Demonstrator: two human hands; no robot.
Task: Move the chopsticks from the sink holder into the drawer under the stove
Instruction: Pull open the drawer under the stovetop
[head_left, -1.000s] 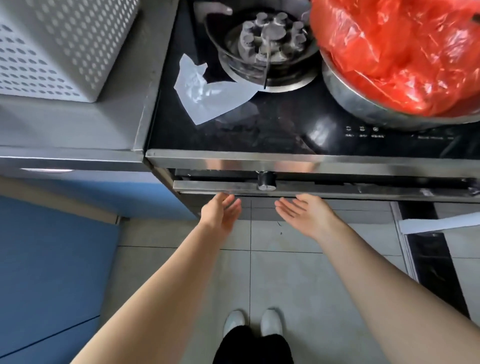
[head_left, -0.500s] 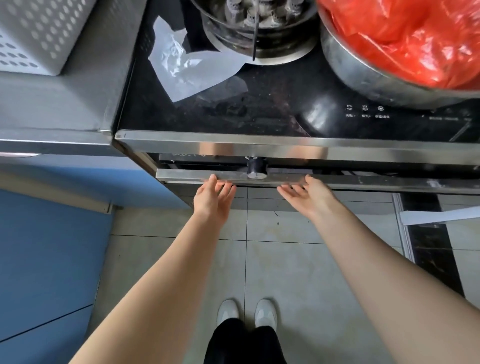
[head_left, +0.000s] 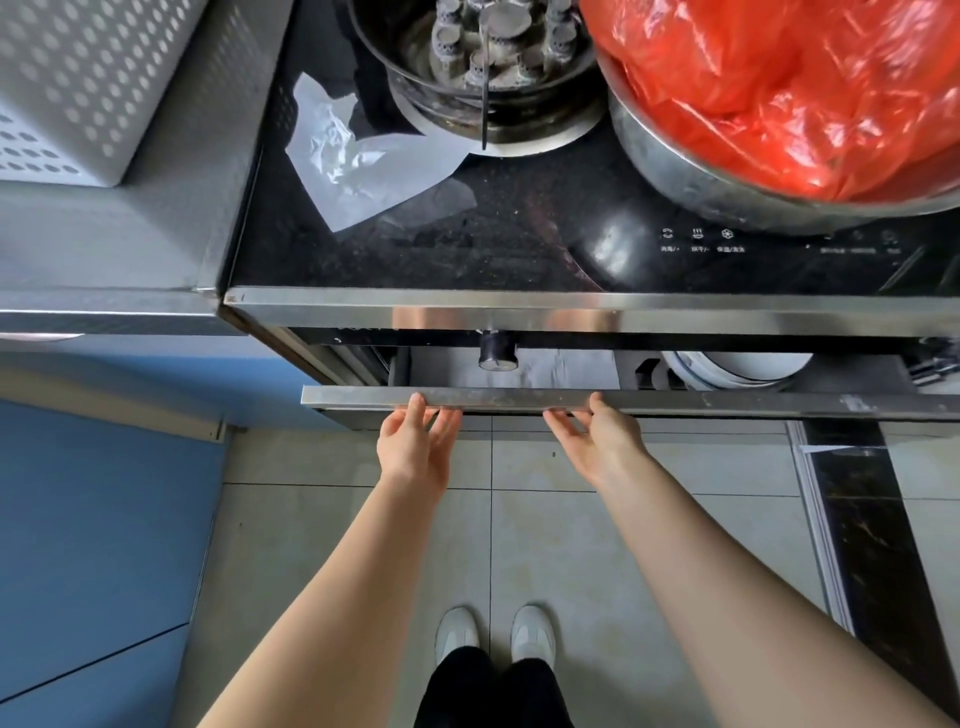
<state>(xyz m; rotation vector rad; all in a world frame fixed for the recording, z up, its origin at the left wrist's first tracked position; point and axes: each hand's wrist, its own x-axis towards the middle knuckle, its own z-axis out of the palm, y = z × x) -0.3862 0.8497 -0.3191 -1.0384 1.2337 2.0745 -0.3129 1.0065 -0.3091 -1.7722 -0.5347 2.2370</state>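
The drawer under the stove stands partly pulled out, a narrow gap showing between its steel front rail and the stove's front edge. Both hands hook that rail from below with thumbs on top: the left hand at 7 o'clock of the knob, the right hand at 5 o'clock. Inside lie a pale cloth and white bowls. Open tiled floor lies below. No chopsticks show.
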